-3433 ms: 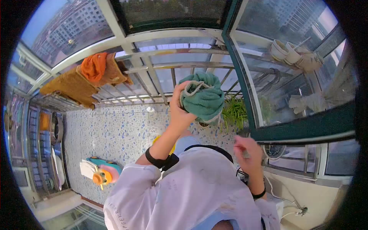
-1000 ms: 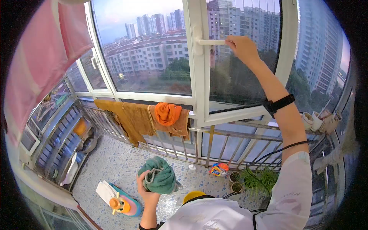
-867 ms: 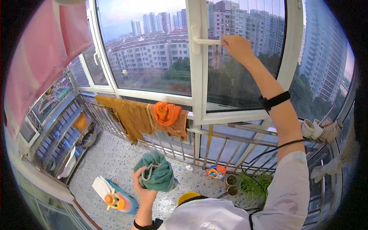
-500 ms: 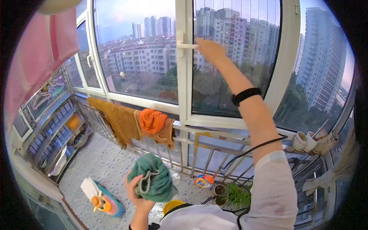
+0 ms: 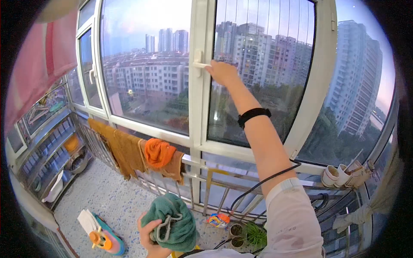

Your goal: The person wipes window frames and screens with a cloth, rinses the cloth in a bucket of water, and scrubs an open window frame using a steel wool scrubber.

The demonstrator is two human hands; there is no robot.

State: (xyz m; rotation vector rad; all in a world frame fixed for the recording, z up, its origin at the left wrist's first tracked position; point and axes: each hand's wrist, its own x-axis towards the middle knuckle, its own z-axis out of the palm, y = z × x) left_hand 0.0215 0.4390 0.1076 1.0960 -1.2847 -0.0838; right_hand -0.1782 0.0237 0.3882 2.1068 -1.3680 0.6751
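My right hand (image 5: 223, 73) is at the end of an outstretched arm, its fingers closed around the white window handle (image 5: 199, 64). The handle's lever lies roughly level, pointing right, on the white-framed window sash (image 5: 254, 149). Low in the view, my left hand (image 5: 150, 238) grips a bunched green cloth (image 5: 172, 221) with a pale grey edging looped across its front. Part of the left hand is hidden behind the cloth.
Brown towels (image 5: 114, 144) and an orange cloth (image 5: 159, 153) hang over the metal railing (image 5: 215, 185). A pink-and-blue bottle with an orange top (image 5: 105, 243), a Tide packet (image 5: 218, 220) and potted plants (image 5: 256, 234) stand on the floor. White shoes (image 5: 337, 175) sit at right.
The camera view has shifted, so the window handle and my right hand appear lower and further left. Both hands keep their holds, and the lever still looks level.
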